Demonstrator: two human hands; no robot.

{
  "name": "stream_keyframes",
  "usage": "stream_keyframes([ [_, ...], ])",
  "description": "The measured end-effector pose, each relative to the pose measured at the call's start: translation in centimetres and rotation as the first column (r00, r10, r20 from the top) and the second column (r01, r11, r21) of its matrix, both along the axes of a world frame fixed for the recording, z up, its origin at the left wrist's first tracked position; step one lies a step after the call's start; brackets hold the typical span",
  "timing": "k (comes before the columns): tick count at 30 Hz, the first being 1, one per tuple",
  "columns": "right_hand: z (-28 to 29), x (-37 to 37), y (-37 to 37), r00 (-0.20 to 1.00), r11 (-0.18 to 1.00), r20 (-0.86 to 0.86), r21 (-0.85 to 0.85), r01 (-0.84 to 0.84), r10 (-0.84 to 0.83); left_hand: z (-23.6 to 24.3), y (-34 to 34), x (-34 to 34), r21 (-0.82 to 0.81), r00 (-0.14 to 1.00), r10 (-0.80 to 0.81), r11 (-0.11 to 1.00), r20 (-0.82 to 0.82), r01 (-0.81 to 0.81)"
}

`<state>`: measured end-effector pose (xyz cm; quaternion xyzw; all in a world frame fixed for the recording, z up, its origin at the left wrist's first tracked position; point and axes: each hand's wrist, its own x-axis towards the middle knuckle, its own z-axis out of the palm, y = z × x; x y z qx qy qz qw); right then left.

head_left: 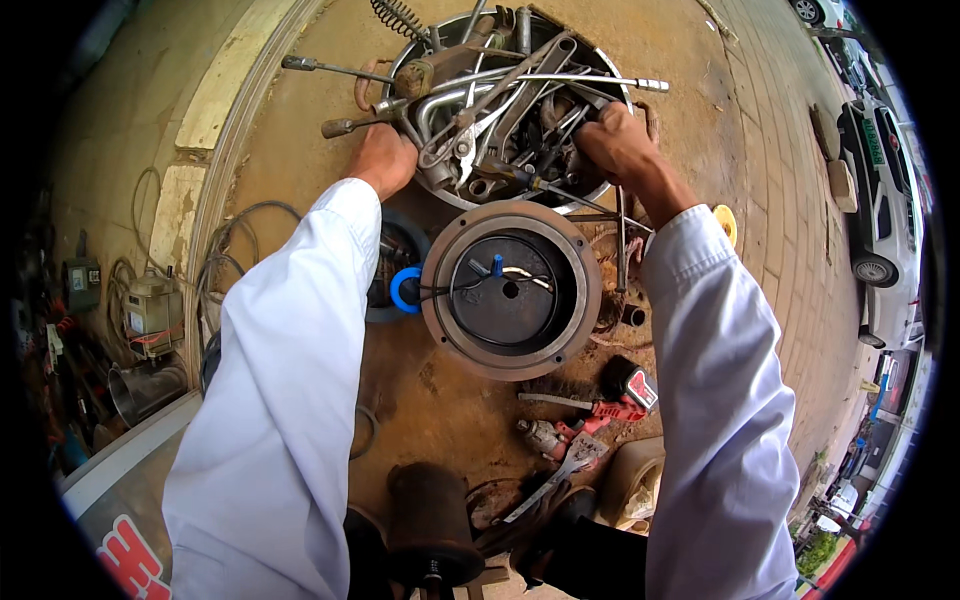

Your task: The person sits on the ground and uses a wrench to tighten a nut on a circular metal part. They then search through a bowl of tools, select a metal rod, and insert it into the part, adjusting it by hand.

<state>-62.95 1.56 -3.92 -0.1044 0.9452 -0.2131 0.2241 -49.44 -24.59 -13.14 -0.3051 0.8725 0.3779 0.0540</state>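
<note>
A round metal basin point(612, 85), heaped with wrenches, sockets, pliers and bars, sits at the far side of the ground before me. My left hand point(384, 158) is closed at the basin's left rim, beside a tool with a worn handle point(345, 127). Over the right rim my right hand point(618, 145) is closed too, close to the wrenches. The fingertips of both hands are partly hidden. Just nearer than the basin lies a round cast-metal housing point(441, 262), its dark inside showing several wires and a blue connector point(497, 265).
Left of the housing are a blue tape roll point(405, 290) and a dark bowl point(382, 310). Red cordless power tools point(622, 402) lie nearer right, with a cut plastic jug point(635, 480). A dark cylinder point(428, 515) stands near my legs. Parked cars point(885, 200) are far right.
</note>
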Motion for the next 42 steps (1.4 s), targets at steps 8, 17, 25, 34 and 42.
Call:
stream_keyframes([
  [8, 18.2, 14.8, 13.9, 0.992, 0.99, 0.127, -0.135, 0.044, -0.027, -1.1, -1.8, 1.1, -0.037, 0.995, 0.002, 0.999, -0.095, -0.006],
  [17, 28.4, 36.7, 26.9, 0.823, 0.857, 0.555, -0.357, 0.371, -0.125, 9.6, 0.2, 11.7, 0.512, 0.974, 0.222, 0.831, 0.048, -0.215],
  [25, 34.5, 46.5, 27.1, 0.92, 0.858, 0.321, -0.513, -0.031, 0.225, 29.1, 2.7, 28.3, 0.448, 0.924, 0.266, 0.885, -0.274, -0.122],
  [34, 29.2, 61.7, 27.4, 0.794, 0.127, 0.603, -0.796, 0.592, 0.078, 50.7, 11.7, 43.5, -0.057, 0.8, -0.319, 0.939, -0.508, 0.339],
  [42, 19.4, 68.9, 21.9, 0.644, 0.148, 0.763, -0.63, 0.762, -0.066, 47.6, 19.1, 58.2, 0.076, 0.748, -0.218, 0.939, -0.626, 0.336],
])
